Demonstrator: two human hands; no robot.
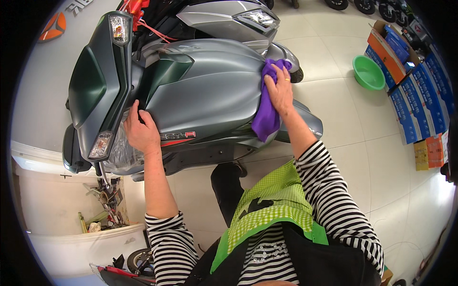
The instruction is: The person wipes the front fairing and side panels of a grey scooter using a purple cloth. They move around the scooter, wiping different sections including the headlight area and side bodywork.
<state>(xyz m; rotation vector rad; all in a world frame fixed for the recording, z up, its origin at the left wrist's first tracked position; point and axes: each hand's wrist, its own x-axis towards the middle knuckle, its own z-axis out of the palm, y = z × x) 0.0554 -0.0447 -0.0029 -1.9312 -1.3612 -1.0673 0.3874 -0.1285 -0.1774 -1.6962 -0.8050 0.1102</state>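
A dark grey-green motor scooter stands before me, its smooth front body panel point(211, 93) facing up at the camera. My right hand point(281, 87) presses a crumpled purple cloth point(266, 116) onto the panel's right end, above the front mudguard point(307, 123). My left hand point(143, 130) rests at the panel's left edge, fingers apart, beside the handlebar cover point(94, 78); it holds nothing. Below the handlebar, clear plastic wrap point(123, 153) bunches close to my left wrist. Red-and-white lettering point(179, 136) runs along the panel's near side.
A silver scooter point(222, 21) stands close behind the grey-green one. On the tiled floor point(340, 121), a green plastic basin point(368, 73) sits beside stacked blue cardboard boxes point(418, 100). Another vehicle with a wheel point(141, 262) is at the lower left. More wheels point(336, 3) line the far edge.
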